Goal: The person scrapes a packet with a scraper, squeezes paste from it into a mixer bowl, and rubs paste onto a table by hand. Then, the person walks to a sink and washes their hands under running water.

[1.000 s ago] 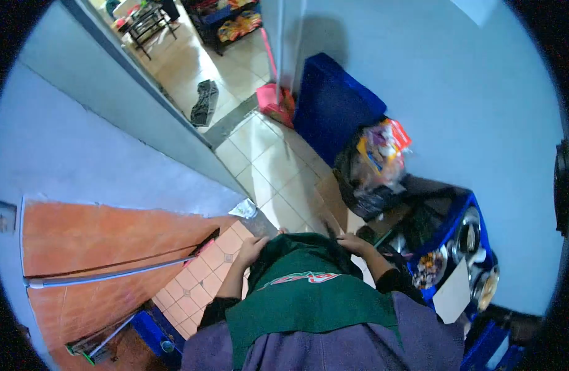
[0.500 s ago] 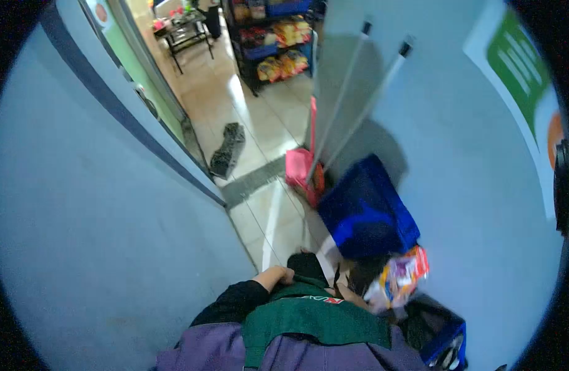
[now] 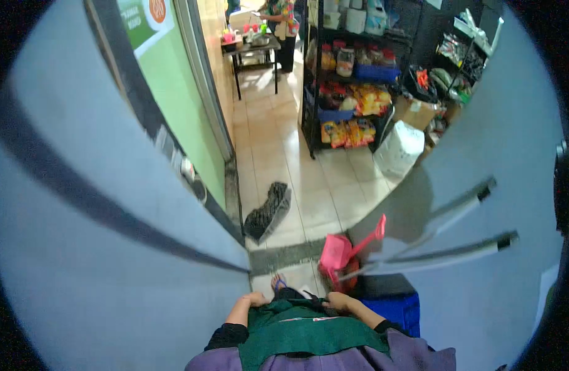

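Note:
A green apron (image 3: 334,337) with small white and red lettering hangs in front of me. My left hand (image 3: 256,300) is closed at its left edge, fingers curled into the cloth. On the other side my right hand (image 3: 338,301) grips the apron's right edge, near some dark fabric. Below the hands a foot in a blue-strapped flip-flop (image 3: 279,283) shows on the tiles. Just right of my right forearm is a blue bag (image 3: 392,309).
A pink dustpan (image 3: 337,250) and long white-handled poles (image 3: 445,266) lean by the right wall. Crumpled dark cloth (image 3: 269,213) lies past the threshold. Farther in stand a black shelf rack (image 3: 309,117) with packets, a white sack (image 3: 400,148), a table (image 3: 253,46) and a person (image 3: 284,31).
My view has swung up and to the right side of the doorway, showing more of the room. My hands have moved farther apart along the apron. The colourful packet is out of view.

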### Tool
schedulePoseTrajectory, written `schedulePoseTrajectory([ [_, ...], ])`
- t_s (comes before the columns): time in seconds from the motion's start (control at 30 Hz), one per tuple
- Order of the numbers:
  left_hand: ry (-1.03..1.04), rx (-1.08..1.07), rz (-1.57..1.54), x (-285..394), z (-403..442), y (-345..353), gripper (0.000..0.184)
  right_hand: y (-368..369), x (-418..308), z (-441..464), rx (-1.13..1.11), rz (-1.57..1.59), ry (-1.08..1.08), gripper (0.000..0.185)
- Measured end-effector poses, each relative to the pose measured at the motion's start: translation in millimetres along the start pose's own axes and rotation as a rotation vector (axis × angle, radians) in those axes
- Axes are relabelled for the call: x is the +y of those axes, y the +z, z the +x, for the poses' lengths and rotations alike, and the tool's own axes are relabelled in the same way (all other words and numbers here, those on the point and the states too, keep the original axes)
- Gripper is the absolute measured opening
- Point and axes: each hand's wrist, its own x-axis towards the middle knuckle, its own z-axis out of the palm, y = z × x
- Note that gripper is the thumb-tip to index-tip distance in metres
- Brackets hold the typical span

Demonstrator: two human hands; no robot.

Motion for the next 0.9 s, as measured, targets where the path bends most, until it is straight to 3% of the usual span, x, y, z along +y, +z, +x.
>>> schedulePoseTrajectory([
  [0.07,0.094,-0.115,-0.002,-24.0,52.0,-31.4,0.052,-62.7,-12.2,29.8,0.158,-0.017,0.124,0.036],
  [0.1,-0.057,-0.135,-0.052,-15.3,65.5,-72.7,0.053,-89.8,-18.7,43.8,0.276,-0.026,0.169,0.036],
  [0.17,-0.234,-0.219,-0.038,-16.4,107.6,-138.8,0.054,-157.0,-41.5,57.3,0.597,-0.029,0.053,0.030],
  [0.27,-0.094,-0.139,0.097,-15.4,155.6,-206.6,0.051,-244.9,-52.4,72.1,0.990,0.000,-0.070,0.025],
  [0.3,-0.092,-0.143,0.099,-12.4,170.5,-225.4,0.051,-271.9,-53.7,72.4,0.949,-0.041,0.066,0.025],
  [0.4,-0.113,-0.042,-0.089,-6.9,226.0,-286.8,0.045,-320.5,-12.4,107.7,1.055,0.010,0.063,0.020],
  [0.53,-0.184,0.031,-0.136,-45.3,284.9,-358.3,0.034,-384.6,41.3,188.2,0.898,0.009,0.213,0.017],
  [0.63,-0.254,0.443,-0.487,-89.5,333.4,-432.8,0.023,-490.8,63.0,290.1,0.667,-0.118,0.113,0.010],
  [0.67,-0.279,0.436,-0.484,-96.0,338.3,-464.7,0.023,-520.1,64.1,329.1,0.606,-0.167,0.081,0.010],
  [0.73,-0.488,0.709,-0.494,-122.6,369.2,-492.8,0.019,-601.2,27.2,388.5,0.556,-0.274,-0.059,0.010],
  [0.83,-0.552,0.772,-0.623,-136.1,387.6,-554.7,0.022,-701.2,-23.9,487.1,0.494,-0.344,-0.302,0.010],
  [0.9,-0.587,0.723,-0.543,-153.7,411.9,-580.8,0.025,-753.5,-54.3,541.4,0.307,-0.293,-0.392,0.013],
])
